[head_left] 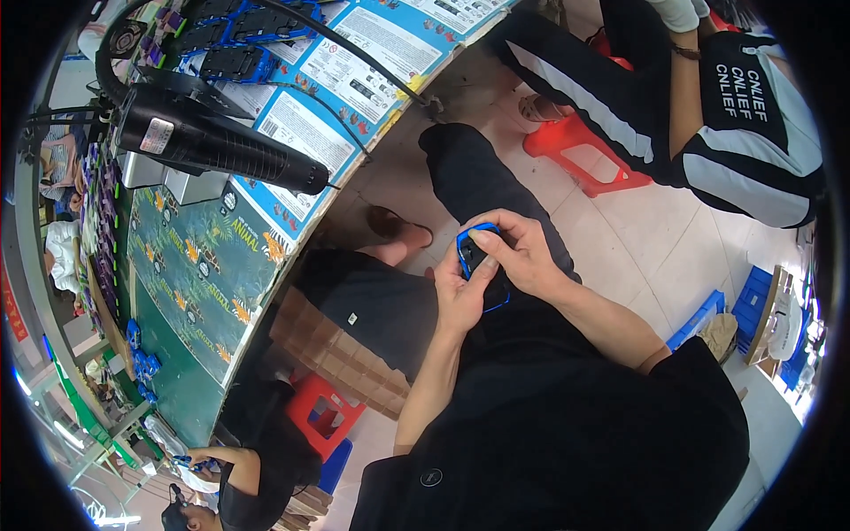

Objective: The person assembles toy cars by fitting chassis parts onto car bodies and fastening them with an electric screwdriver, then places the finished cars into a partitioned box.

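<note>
Over my lap, both hands hold a small blue and black plastic part [464, 251], with a bright blue rim and a dark middle. My left hand [460, 296] closes around its lower side. From the other side my right hand [524, 254] grips it, with the thumb pressing on its top near the blue rim. The fingers cover much of the part, so its full shape is hidden. Just below the hands, a thin blue edge [499, 307] shows against the dark clothing; I cannot tell whether it belongs to the same piece.
Left is a workbench covered with printed sheets [354, 71], bearing a black cylindrical tool [221, 146] with cables and several blue-black plastic parts [235, 64]. A red stool [589, 155] and a seated person [744, 133] are at right. Another person [266, 460] works at lower left, near a red stool [323, 411].
</note>
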`<action>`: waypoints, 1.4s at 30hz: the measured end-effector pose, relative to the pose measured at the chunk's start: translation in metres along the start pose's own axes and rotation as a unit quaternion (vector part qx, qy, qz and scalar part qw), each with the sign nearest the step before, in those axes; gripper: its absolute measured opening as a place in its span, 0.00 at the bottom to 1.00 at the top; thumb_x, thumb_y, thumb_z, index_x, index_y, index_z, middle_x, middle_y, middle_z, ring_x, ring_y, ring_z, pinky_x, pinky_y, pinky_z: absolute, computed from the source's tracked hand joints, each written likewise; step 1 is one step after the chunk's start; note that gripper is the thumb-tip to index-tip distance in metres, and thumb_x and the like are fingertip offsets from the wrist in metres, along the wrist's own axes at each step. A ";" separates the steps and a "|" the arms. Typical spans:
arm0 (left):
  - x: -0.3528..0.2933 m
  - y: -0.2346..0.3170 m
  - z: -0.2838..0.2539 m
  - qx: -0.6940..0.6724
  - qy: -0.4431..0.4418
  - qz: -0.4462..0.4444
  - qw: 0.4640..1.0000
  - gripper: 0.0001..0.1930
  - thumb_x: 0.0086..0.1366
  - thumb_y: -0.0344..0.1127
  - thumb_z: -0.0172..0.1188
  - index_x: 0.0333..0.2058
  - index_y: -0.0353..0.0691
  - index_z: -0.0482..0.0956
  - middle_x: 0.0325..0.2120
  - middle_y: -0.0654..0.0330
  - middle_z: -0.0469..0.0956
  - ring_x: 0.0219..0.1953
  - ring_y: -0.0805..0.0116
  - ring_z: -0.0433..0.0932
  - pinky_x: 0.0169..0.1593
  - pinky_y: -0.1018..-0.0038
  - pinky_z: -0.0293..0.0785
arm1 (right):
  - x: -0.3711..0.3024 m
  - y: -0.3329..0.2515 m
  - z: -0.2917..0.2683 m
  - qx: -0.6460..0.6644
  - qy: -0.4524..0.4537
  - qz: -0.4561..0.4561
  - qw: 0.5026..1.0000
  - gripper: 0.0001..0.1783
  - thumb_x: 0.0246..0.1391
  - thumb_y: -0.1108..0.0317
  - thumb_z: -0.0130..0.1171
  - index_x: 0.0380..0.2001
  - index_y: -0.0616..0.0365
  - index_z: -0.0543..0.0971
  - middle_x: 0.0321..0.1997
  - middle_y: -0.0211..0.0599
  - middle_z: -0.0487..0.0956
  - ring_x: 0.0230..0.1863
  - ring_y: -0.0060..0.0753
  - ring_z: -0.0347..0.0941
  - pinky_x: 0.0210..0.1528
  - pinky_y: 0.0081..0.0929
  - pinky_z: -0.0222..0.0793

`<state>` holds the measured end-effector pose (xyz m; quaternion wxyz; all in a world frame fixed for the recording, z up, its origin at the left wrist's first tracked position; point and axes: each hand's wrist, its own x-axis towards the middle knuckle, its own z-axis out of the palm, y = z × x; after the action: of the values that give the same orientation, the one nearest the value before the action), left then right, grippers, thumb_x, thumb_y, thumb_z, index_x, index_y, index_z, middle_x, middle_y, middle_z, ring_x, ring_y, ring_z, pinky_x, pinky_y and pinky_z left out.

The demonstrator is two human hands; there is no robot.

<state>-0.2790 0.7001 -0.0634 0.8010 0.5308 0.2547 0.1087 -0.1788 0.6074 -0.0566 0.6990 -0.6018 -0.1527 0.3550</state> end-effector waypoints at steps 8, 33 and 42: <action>0.007 0.002 -0.003 0.013 0.044 -0.017 0.999 0.17 0.65 0.27 0.60 0.53 0.35 0.74 0.41 0.65 0.78 0.42 0.77 0.76 0.48 0.78 0.73 | 0.011 0.010 0.002 0.043 -0.013 0.043 0.998 0.13 0.66 0.66 0.57 0.46 0.65 0.79 0.37 0.30 0.81 0.39 0.15 0.74 0.41 0.17 0.70; 0.045 -0.019 -0.023 -0.485 -0.146 0.017 0.862 0.22 0.70 0.48 0.56 0.57 0.44 0.72 0.68 0.57 0.60 0.72 0.52 0.51 0.71 0.38 0.43 | -0.003 -0.024 0.023 -0.363 0.048 -0.140 0.920 0.31 0.43 0.59 0.74 0.50 0.60 0.78 0.43 0.44 0.82 0.38 0.45 0.82 0.41 0.31 0.77; 0.131 -0.029 0.024 -0.461 -0.185 -0.048 0.866 0.28 0.71 0.57 0.50 0.61 0.44 0.70 0.63 0.55 0.68 0.65 0.54 0.65 0.69 0.59 0.59 | 0.035 -0.030 -0.039 -0.491 0.224 -0.258 0.802 0.27 0.44 0.66 0.69 0.49 0.58 0.76 0.39 0.43 0.83 0.35 0.45 0.81 0.32 0.34 0.76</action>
<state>-0.1585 0.7272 -0.1203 0.9912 0.0982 0.0477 0.0752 -0.1200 0.6024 -0.0447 0.3907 -0.8655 -0.2953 -0.1053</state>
